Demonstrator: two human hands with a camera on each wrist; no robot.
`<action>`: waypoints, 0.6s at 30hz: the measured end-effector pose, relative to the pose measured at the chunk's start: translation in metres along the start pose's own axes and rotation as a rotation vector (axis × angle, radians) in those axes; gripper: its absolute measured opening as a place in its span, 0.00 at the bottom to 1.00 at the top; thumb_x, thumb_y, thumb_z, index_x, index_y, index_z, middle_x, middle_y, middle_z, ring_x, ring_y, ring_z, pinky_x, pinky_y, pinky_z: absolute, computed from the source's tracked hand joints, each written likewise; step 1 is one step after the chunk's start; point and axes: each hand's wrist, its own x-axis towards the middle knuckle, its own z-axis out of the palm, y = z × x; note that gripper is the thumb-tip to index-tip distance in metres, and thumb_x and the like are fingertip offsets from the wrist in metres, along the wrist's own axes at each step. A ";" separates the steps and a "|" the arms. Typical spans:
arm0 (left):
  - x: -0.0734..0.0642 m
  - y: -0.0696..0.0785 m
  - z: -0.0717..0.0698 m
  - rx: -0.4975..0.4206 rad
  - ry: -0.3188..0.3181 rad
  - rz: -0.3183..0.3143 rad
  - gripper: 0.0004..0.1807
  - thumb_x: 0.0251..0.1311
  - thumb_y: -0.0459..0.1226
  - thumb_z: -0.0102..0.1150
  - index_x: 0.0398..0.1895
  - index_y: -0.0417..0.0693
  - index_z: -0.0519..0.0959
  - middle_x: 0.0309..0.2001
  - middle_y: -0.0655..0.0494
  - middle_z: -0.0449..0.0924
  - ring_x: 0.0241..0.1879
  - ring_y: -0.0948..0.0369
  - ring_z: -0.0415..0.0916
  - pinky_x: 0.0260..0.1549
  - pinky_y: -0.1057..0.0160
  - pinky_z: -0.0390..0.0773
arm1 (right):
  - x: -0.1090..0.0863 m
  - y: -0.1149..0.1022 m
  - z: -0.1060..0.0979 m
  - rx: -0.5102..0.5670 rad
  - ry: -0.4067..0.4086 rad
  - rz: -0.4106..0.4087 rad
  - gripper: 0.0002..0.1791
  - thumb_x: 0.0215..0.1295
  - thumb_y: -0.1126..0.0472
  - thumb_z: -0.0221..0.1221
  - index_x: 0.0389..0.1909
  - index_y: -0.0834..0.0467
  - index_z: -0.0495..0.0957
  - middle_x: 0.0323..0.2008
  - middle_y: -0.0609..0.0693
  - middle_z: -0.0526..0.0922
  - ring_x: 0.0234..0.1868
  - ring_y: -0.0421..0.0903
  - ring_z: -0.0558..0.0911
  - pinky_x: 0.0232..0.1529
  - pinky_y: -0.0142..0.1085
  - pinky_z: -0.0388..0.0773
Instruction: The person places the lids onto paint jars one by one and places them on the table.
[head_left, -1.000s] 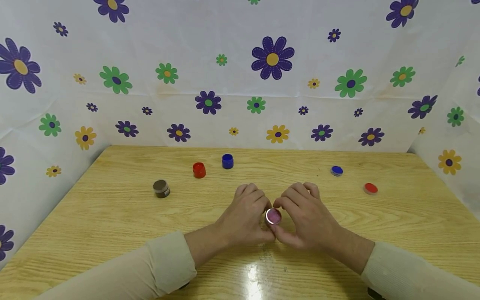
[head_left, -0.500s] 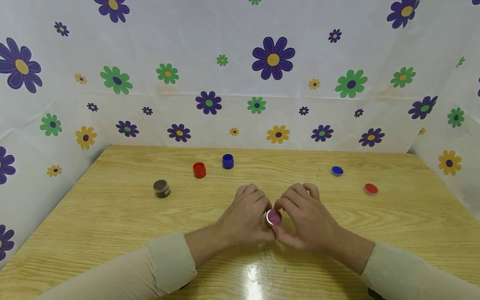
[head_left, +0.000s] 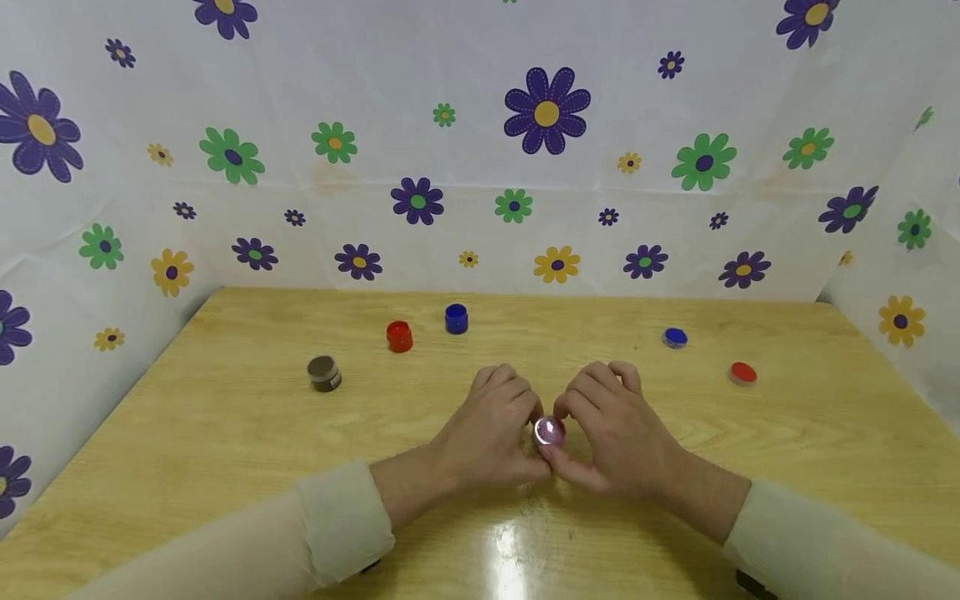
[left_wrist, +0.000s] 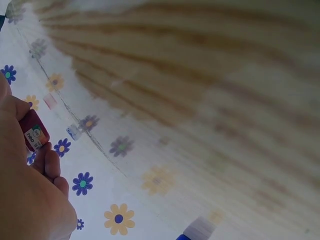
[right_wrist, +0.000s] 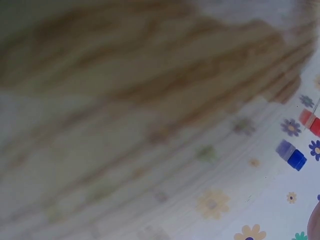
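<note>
A small dark red paint jar (left_wrist: 34,131) with a label lies in the grasp of my left hand (head_left: 491,433), whose fingers and thumb curl round its side. In the head view its round pinkish top (head_left: 549,431) faces up and catches a bright glint. My right hand (head_left: 618,433) pinches the jar at the top's right edge, thumb in front and forefinger behind. Both hands meet close over the middle of the table. Only a sliver of the right hand shows at the right wrist view's edge. The jar's lower part is mostly hidden by fingers.
On the wooden table (head_left: 225,467), an open red paint jar (head_left: 399,337) and an open blue one (head_left: 456,319) stand at the back. A dark brown jar (head_left: 324,373) is further left. The blue lid (head_left: 674,337) and red lid (head_left: 742,373) lie at right. A flowered cloth (head_left: 480,158) hangs behind.
The jar's top has gone from matt pink to showing a bright glint. My right hand has shifted very slightly right; the left hand and the other jars stay put.
</note>
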 end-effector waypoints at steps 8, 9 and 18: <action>0.001 0.000 0.000 -0.006 -0.006 0.006 0.19 0.36 0.50 0.74 0.28 0.52 0.79 0.27 0.64 0.77 0.35 0.63 0.65 0.47 0.60 0.66 | 0.000 0.001 -0.001 0.011 -0.013 0.017 0.24 0.65 0.35 0.50 0.31 0.53 0.76 0.31 0.44 0.75 0.40 0.45 0.70 0.48 0.49 0.60; 0.001 0.000 0.001 -0.006 -0.007 0.007 0.19 0.35 0.50 0.74 0.28 0.52 0.79 0.27 0.64 0.77 0.35 0.63 0.65 0.47 0.60 0.66 | 0.000 0.001 -0.001 0.015 -0.018 0.023 0.25 0.65 0.34 0.50 0.31 0.53 0.76 0.31 0.44 0.75 0.40 0.45 0.70 0.48 0.49 0.60; 0.001 0.000 0.001 0.004 -0.005 0.009 0.20 0.36 0.51 0.75 0.28 0.51 0.79 0.28 0.63 0.77 0.35 0.63 0.65 0.47 0.60 0.66 | 0.000 0.001 -0.003 0.036 -0.026 0.023 0.23 0.61 0.37 0.55 0.35 0.54 0.78 0.34 0.46 0.78 0.42 0.46 0.71 0.49 0.49 0.60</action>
